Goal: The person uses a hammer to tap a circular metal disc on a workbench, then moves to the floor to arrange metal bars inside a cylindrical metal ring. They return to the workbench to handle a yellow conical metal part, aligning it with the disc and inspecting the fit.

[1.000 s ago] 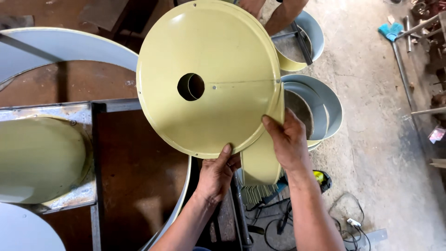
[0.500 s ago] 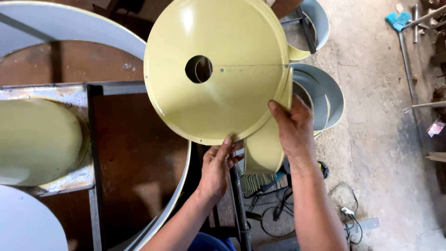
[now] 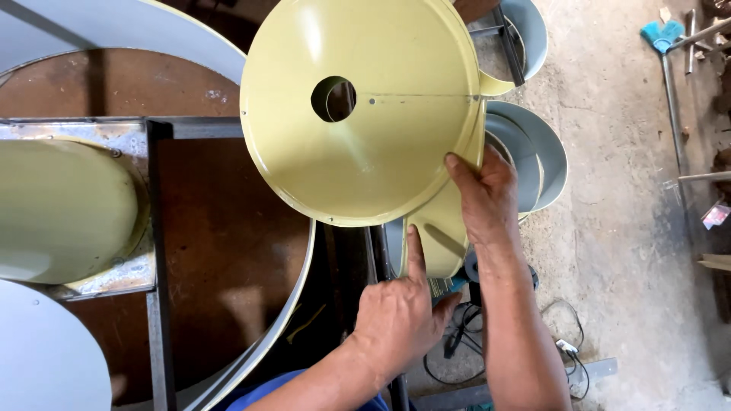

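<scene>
A pale yellow sheet-metal cone (image 3: 365,114) with a round hole near its middle and a seam running right is held up in front of me. My right hand (image 3: 483,194) grips its lower right edge, thumb on the inner face. My left hand (image 3: 400,316) is off the cone, index finger pointing up at the lower rim and the yellow flap (image 3: 442,236) hanging below it.
A metal frame table (image 3: 156,228) with a brown top lies at left, holding a pale yellow dome (image 3: 65,209). Grey-white curved sheets (image 3: 114,30) sit at the left. Stacked cones (image 3: 537,152) stand behind. Cables (image 3: 464,350) and a broom (image 3: 662,38) lie on the concrete floor.
My left hand let go of the cone's lower rim and dropped down, now pointing with one finger. The cone shifted slightly up and right in the right hand.
</scene>
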